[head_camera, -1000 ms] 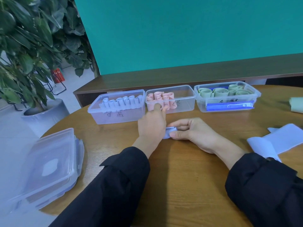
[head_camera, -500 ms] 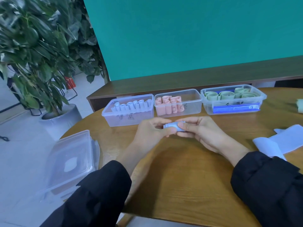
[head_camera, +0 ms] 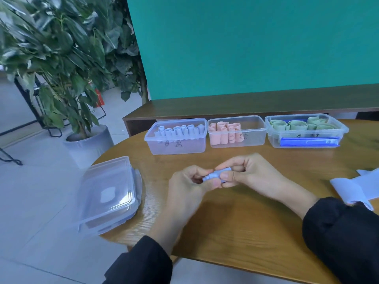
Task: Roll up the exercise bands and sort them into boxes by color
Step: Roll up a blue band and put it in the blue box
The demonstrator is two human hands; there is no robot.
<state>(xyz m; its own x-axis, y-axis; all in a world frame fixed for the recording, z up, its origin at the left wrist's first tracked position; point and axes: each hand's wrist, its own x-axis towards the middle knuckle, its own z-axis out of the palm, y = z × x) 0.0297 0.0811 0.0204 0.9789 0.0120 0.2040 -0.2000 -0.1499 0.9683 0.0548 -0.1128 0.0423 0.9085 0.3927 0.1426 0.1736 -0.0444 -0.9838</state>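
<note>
A small rolled light-blue band (head_camera: 215, 175) is held above the table's middle, pinched at its two ends by my left hand (head_camera: 188, 185) and my right hand (head_camera: 250, 173). Three clear boxes stand in a row at the back. The left box (head_camera: 176, 144) holds several light-blue rolls, the middle box (head_camera: 254, 138) holds pink rolls, and the right box (head_camera: 307, 140) holds green rolls above a blue strip. An unrolled light-blue band (head_camera: 356, 187) lies flat at the right edge.
A stack of clear plastic lids (head_camera: 106, 193) sits on the round wooden table (head_camera: 235, 222) at its left rim. A potted plant (head_camera: 61, 58) stands on the floor to the left. A dark wooden ledge (head_camera: 246, 103) and a teal wall are behind the boxes.
Both hands have lifted the rolled blue band off the table and hold it between them. The camera has swung left, so the boxes sit further right in view.
</note>
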